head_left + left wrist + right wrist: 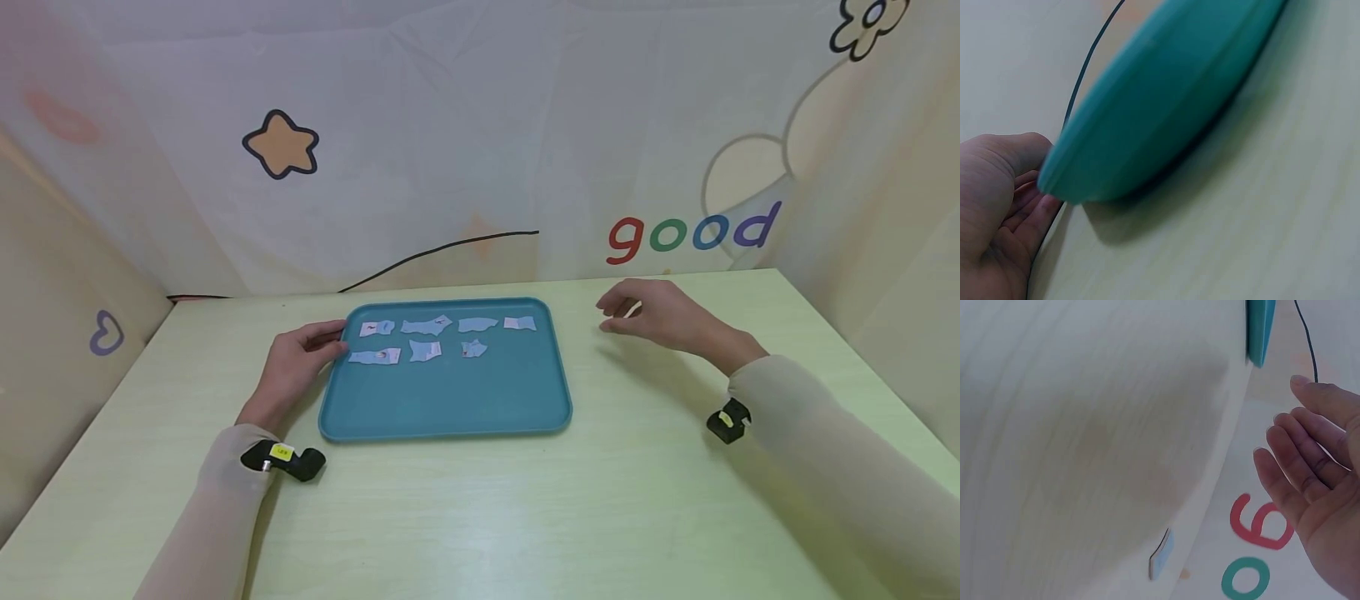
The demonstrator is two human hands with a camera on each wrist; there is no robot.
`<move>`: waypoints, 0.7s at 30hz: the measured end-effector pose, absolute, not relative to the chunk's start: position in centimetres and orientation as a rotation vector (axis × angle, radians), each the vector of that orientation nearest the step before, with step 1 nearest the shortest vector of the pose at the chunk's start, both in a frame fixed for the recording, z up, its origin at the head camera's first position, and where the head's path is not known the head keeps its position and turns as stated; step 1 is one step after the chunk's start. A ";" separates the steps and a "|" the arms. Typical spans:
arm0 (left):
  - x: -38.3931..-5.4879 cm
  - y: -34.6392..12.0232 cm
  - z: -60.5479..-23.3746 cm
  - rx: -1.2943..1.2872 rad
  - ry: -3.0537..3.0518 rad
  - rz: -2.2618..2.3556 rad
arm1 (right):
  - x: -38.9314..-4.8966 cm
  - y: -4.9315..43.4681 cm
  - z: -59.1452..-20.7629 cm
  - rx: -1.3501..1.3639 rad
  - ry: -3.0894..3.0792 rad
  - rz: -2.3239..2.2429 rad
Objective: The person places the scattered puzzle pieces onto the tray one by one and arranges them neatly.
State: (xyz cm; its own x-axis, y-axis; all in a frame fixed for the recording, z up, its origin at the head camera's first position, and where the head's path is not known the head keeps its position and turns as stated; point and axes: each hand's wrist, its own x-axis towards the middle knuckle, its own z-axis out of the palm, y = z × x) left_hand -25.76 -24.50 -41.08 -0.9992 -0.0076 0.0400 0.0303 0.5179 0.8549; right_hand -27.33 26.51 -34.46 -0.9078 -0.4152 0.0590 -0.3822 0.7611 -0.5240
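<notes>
A teal tray (446, 404) lies on the table, holding several thin, jagged-edged light-blue pieces with small printed patches. They form two rows; the lower one has a long piece (375, 357), a middle piece (425, 351) and a small one (474, 349). My left hand (296, 362) grips the tray's left rim, thumb on one side and fingers on the other in the left wrist view. To the right of the tray, my right hand (652, 317) hovers over the table with loosely bent fingers, holding nothing. A similar light-blue piece (1160, 555) lies on the table in the right wrist view.
The pale wooden table (480, 517) reaches back to a hanging cloth (450, 142) printed with a star, a flower and coloured letters. More cloth hangs at both sides. A black wrist device (285, 460) sits on the left sleeve, another (728, 421) on the right.
</notes>
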 end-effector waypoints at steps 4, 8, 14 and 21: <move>-25.7 -24.5 -41.1 -0.021 -2.704 -1.523 | -27.0 27.9 -34.6 -0.614 2.904 -0.824; -25.8 -24.5 -41.2 -0.021 -2.708 -1.514 | -26.7 29.0 -34.6 -0.575 2.915 -0.812; -25.8 -24.6 -41.2 -0.026 -2.706 -1.511 | -26.4 31.1 -34.8 -0.565 2.929 -0.792; -25.7 -24.5 -41.1 -0.022 -2.710 -1.505 | -26.3 33.6 -35.2 -0.525 2.945 -0.741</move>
